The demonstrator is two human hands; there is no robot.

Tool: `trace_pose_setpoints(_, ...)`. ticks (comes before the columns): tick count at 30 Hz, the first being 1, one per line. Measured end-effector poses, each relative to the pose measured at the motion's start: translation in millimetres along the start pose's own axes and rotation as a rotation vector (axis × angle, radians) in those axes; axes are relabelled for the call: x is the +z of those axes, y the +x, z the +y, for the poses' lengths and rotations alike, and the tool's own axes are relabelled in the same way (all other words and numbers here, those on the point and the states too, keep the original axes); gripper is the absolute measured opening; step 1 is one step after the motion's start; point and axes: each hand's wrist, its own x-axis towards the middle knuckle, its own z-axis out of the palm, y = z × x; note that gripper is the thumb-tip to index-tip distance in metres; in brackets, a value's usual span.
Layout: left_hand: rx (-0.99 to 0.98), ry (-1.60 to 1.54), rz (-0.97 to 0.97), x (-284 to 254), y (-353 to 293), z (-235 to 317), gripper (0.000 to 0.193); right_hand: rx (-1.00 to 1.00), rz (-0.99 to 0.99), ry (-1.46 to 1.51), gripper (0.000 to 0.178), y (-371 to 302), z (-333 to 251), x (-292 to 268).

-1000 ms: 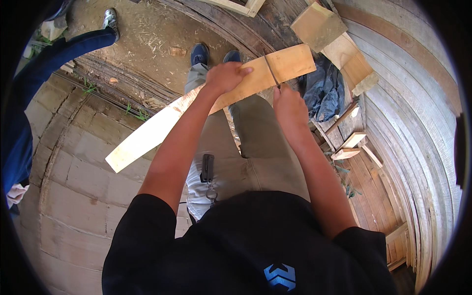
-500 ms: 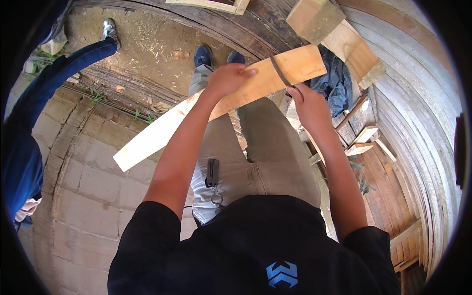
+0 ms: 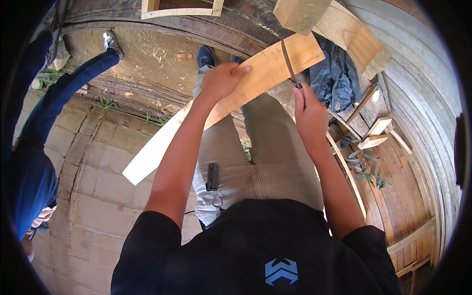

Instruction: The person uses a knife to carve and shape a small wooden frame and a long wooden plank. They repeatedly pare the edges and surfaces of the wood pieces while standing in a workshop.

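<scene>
A long pale wooden board [image 3: 265,69] slants across in front of my legs, its far-right end higher in the picture than its near-left end. My left hand [image 3: 221,86] grips it near the middle, the thumb lying along the top face. My right hand [image 3: 311,110] is closed round the handle of a tool with a narrow dark blade [image 3: 288,60]. That blade lies across the board close to its right end; whether it is a knife or a file I cannot make out. The right fingers are mostly hidden behind the hand.
Thick timber blocks [image 3: 361,42] stand just beyond the board's right end, beside a black plastic sheet [image 3: 339,78]. Wood offcuts [image 3: 376,132] lie at the right, near corrugated sheeting [image 3: 418,98]. Another person's legs [image 3: 73,81] are at the left. A wooden frame [image 3: 182,12] sits at the far edge.
The tool has turned a little on the board, and my right hand has shifted slightly with it. My left hand still holds the board. The whole view has shifted slightly.
</scene>
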Motion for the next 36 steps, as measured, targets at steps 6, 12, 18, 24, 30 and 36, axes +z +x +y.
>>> trace_pose_setpoints(6,0.001,0.023,-0.044,-8.8,-11.6,12.2,0.063,0.036,-0.130,-0.053,0.027,-3.1,21.0,-19.6)
trace_pose_setpoints(12,0.033,0.083,-0.027,-10.9,-2.5,8.2,0.063,0.115,-0.173,0.073,0.027,-18.5,28.2,-21.1)
trace_pose_setpoints(18,-0.018,0.095,0.001,-13.1,5.6,-4.2,0.062,0.167,-0.235,0.075,0.031,-29.9,30.5,-17.4)
trace_pose_setpoints(24,-0.037,0.044,-0.007,-20.6,5.1,-9.5,0.057,0.168,-0.308,0.122,0.032,-28.3,34.1,-14.1)
trace_pose_setpoints(30,-0.046,0.038,-0.021,-23.3,8.5,-9.5,0.061,0.139,-0.340,0.152,0.032,-23.0,34.5,-5.0)
trace_pose_setpoints(36,-0.032,0.027,0.000,-20.6,13.8,-10.8,0.062,0.144,-0.327,0.160,0.031,-27.7,38.1,2.0)
